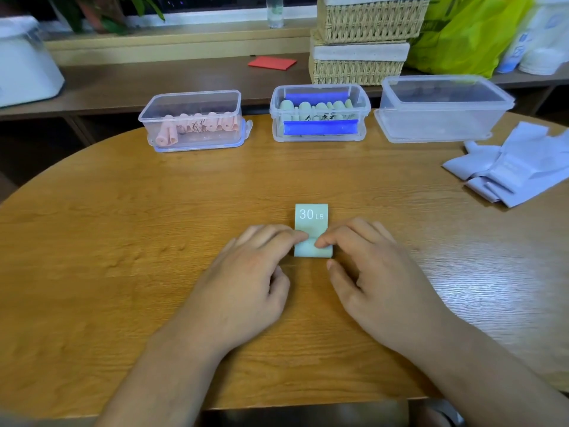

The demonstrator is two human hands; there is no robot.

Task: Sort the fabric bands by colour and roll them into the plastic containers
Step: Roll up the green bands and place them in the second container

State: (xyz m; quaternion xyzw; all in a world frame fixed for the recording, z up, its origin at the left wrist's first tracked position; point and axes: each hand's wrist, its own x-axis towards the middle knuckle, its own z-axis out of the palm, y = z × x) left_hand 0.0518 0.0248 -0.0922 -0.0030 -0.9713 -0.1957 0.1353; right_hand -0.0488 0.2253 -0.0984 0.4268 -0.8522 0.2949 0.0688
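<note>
A pale green fabric band (311,217) marked "30 LB" lies on the wooden table (123,229), its near end rolled up. My left hand (252,272) and my right hand (366,272) press their fingertips on that roll from either side, thumbs tucked behind it. At the back stand three clear plastic containers: the left one (194,101) holds pink rolls, the middle one (320,92) holds green rolls, and the larger right one (443,112) looks to hold nothing on this side. A heap of lilac bands (520,167) lies at the right edge.
Behind the table runs a low bench with a red card (272,63), stacked wicker baskets (363,38), a yellow-green plastic bag (468,32) and a white appliance (24,63). The table's rounded edge curves away at left and right.
</note>
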